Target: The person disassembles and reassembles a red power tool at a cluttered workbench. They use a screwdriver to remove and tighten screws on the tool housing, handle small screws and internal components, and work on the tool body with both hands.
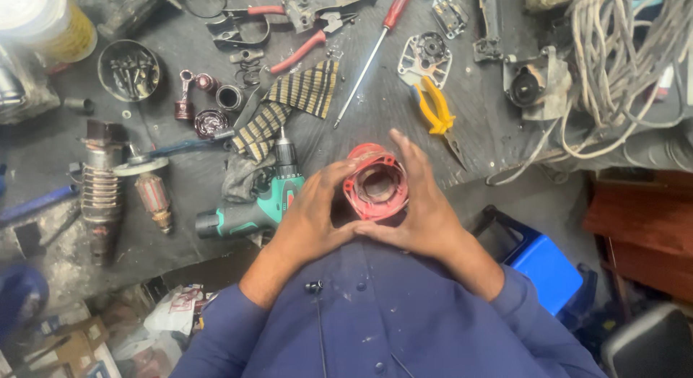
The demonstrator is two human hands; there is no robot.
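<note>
Fingers of the left hand [307, 223] and right hand [422, 208] wrap closed around the red motor stator [374, 181], just right of the green cordless drill [256, 205]; a firm, even grip would likely steady it.

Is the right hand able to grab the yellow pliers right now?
Probably not at once: the right hand is busy, holding the red round motor part together with the left hand. The yellow pliers lie just beyond it on the bench with nothing on top.
</note>
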